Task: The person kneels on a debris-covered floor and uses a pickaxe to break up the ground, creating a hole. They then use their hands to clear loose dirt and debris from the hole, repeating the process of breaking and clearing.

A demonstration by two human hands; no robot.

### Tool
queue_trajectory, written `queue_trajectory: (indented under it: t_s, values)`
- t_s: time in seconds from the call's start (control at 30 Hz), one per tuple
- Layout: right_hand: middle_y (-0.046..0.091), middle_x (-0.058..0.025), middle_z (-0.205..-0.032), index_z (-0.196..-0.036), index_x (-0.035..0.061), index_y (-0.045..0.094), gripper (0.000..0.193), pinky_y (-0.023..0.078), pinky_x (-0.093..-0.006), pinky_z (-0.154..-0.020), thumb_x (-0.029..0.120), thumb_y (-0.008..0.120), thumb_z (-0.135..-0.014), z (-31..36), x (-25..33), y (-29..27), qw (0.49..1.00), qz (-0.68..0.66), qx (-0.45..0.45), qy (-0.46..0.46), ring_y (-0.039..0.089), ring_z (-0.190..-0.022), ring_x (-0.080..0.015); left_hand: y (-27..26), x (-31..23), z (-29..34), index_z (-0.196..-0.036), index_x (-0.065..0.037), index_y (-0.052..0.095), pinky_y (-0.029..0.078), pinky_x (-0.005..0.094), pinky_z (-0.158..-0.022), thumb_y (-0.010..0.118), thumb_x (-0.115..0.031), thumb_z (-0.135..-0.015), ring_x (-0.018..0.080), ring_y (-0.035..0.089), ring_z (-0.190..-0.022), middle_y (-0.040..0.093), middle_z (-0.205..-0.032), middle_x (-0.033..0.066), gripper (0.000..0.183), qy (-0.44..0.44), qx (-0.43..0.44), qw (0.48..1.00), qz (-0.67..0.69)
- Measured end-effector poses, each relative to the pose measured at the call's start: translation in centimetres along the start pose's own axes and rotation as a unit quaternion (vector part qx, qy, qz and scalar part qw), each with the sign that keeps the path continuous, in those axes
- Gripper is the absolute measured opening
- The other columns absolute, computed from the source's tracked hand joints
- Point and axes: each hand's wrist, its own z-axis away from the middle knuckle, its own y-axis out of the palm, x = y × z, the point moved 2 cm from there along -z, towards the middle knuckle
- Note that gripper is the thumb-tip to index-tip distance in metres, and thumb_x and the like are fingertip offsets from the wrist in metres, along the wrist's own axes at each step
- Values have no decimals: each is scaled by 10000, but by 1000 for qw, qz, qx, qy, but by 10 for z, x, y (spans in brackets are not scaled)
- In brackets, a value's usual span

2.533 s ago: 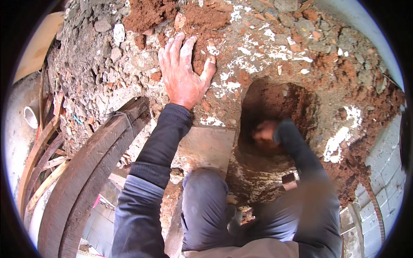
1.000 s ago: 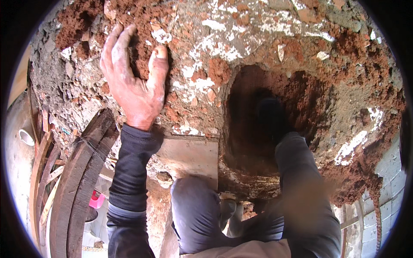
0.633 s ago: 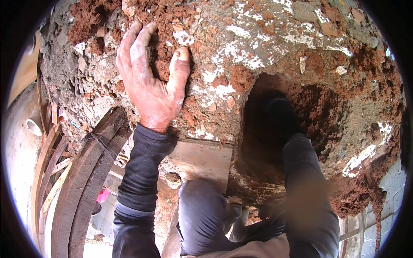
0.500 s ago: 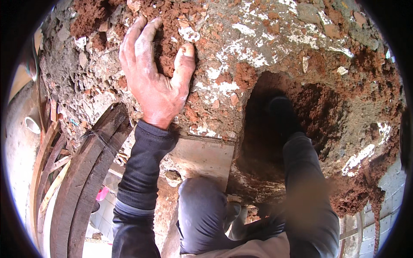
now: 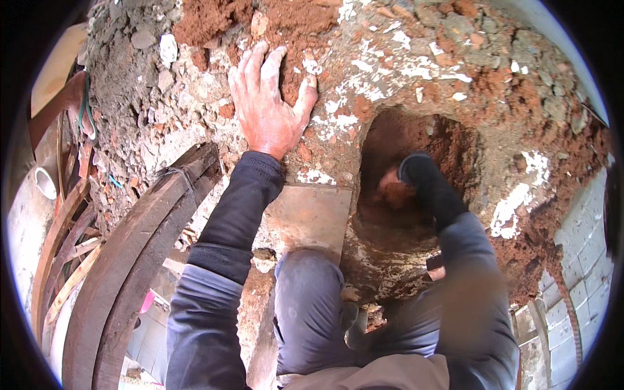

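My left hand [image 5: 273, 107] rests palm down on the rubble and red soil [image 5: 214, 23], its fingers spread and nothing in them. Below its wrist lies a flat pale tile-like slab [image 5: 309, 218], beside my bent knee. To the right opens a deep squarish hole [image 5: 448, 136] with red earth walls. My right arm reaches down into it, the dark cuff at the wrist showing. Deep in the shadow is my right hand [image 5: 394, 188], its fingers blurred and dark, so whether they grip anything is hidden.
Long dark wooden beams [image 5: 133, 266] lean at the left, with thinner wood strips [image 5: 65, 253] beside them. A white pipe end [image 5: 45, 183] sits at far left, below another person's foot [image 5: 75, 104]. A steel rebar [image 5: 572, 312] sticks down at the right, near pale tiles [image 5: 588, 260].
My right hand has come partly into sight inside the hole, shifted left and up from the deeper dark. The view has moved a little; my left hand stays flat on the rubble.
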Motion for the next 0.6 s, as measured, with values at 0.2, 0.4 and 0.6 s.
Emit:
queue_trajectory:
  t_s: [0.2, 0.4, 0.6]
  values:
    - [542, -217, -1425, -1390, 3, 558, 942, 374, -444, -1152, 687, 697, -757, 237, 20, 9, 992, -80, 12, 95, 493, -1345, -362, -9, 6, 0, -1326, -86, 582, 290, 504, -1157, 724, -360, -857, 364, 439, -1332, 524, -1404, 161, 561, -4, -22, 1000, -21]
    - [712, -136, -1186, -1261, 142, 691, 589, 529, -441, -960, 584, 652, -874, 422, -58, 90, 945, 47, -60, 319, 673, -1084, -334, -6, -4, -3, -1327, -86, 581, 295, 498, -1155, 724, -341, -857, 365, 440, -1327, 520, -1415, 160, 553, -5, -25, 1000, -11]
    - [700, -170, -1126, -1197, 96, 700, 474, 525, -423, -927, 493, 543, -992, 275, 15, 14, 979, -24, -173, 107, 669, -1011, -316, -7, 8, 3, -1310, -86, 580, 287, 530, -1148, 749, -334, -815, 373, 434, -1331, 510, -1401, 167, 579, 0, -26, 999, -20]
